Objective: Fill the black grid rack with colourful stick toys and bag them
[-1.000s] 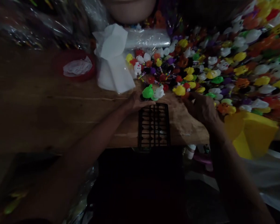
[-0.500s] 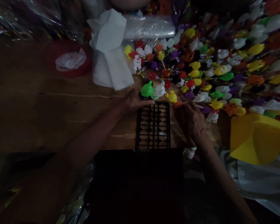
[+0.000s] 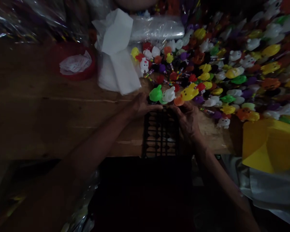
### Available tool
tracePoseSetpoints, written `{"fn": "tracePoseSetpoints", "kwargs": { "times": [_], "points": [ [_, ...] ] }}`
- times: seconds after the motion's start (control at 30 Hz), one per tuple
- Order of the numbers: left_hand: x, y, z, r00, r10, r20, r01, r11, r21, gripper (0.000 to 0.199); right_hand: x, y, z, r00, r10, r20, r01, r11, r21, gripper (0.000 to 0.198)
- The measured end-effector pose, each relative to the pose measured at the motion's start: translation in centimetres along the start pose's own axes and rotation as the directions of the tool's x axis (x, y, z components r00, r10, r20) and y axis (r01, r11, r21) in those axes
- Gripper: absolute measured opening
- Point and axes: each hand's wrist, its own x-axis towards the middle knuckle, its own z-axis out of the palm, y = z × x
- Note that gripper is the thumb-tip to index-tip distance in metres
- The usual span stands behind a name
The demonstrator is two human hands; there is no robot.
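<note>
My left hand (image 3: 142,105) is at the far end of a black slotted rack (image 3: 161,135), its thumb lying across the rack's top edge. Its fingers close around the base of a green animal-shaped toy (image 3: 156,93), with a white toy (image 3: 169,95) right beside it. On the other side, my right hand (image 3: 188,119) is closed on an orange toy (image 3: 179,101), and a yellow animal toy (image 3: 190,92) stands just above its fingers. The lower parts of these toys are hidden by the hands and shadow.
Many colourful toys (image 3: 228,72) are heaped across the back and right. White sheets (image 3: 122,69) and a clear plastic roll (image 3: 159,29) lie behind. A red bowl (image 3: 89,69) holds crumpled paper at left. A yellow sheet (image 3: 268,145) sits at right.
My right hand has moved left to the rack's far end, bringing the yellow and orange toys close to the white one. My left hand stays by the green toy.
</note>
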Motion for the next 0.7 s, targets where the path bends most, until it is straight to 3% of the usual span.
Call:
{"fn": "tracePoseSetpoints", "kwargs": {
  "times": [0.17, 0.3, 0.37, 0.47, 0.53, 0.6, 0.7],
  "points": [
    [0.0, 0.0, 0.3, 1.000, -0.002, 0.020, 0.002, 1.000, -0.019, 0.051, 0.1, 0.0, -0.5, 0.995, -0.097, -0.007, 0.097, 0.994, -0.042, 0.016],
    [0.5, 0.0, 0.2, 0.994, 0.085, 0.064, -0.082, 0.995, -0.058, 0.055, 0.3, 0.3, -0.3, 0.984, -0.179, 0.020, 0.180, 0.972, -0.152, 0.016],
    [0.6, 0.7, -1.0, 0.981, 0.120, 0.150, -0.109, 0.991, -0.076, 0.063, 0.4, 0.6, -0.1, 0.980, -0.195, 0.028, 0.197, 0.968, -0.157, 0.017],
    [-0.3, 3.3, -4.4, 0.942, 0.083, 0.325, -0.054, 0.994, -0.096, 0.079, 0.6, 1.1, 0.0, 0.975, -0.217, 0.054, 0.222, 0.967, -0.128, 0.020],
    [-1.4, 6.1, -6.8, 0.918, 0.008, 0.396, -0.023, 0.999, 0.035, 0.087, 0.7, 1.3, 0.0, 0.972, -0.225, 0.068, 0.232, 0.964, -0.126, 0.021],
    [-2.3, 9.2, -8.0, 0.928, -0.061, 0.368, -0.067, 0.943, 0.325, 0.089, 0.6, 1.3, 0.2, 0.973, -0.224, 0.058, 0.230, 0.963, -0.139, 0.022],
    [-1.8, 12.6, -6.8, 0.952, 0.075, 0.295, -0.237, 0.790, 0.565, 0.088, 0.2, 1.3, 0.5, 0.974, -0.225, 0.019, 0.225, 0.961, -0.161, 0.028]
  ]
}}
